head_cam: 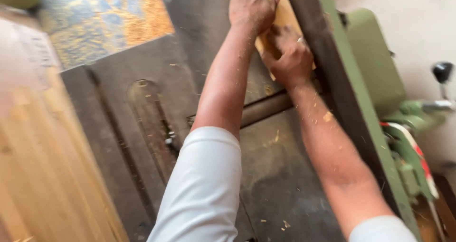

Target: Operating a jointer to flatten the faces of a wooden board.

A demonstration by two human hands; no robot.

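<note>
At nine o'clock a stack of pale wooden boards (42, 175) lies blurred along the edge of the dark metal machine table (118, 104), which has a long slot (152, 128) in its top and wood chips scattered over it. Toward twelve o'clock the left hand (250, 5) presses flat on a light wooden board (285, 15), fingers together and spread over its face. Just beside it, at one o'clock, the right hand (289, 56) clamps its fingers on the board's near end. The board stands against the green fence (351, 94), at three o'clock.
</note>
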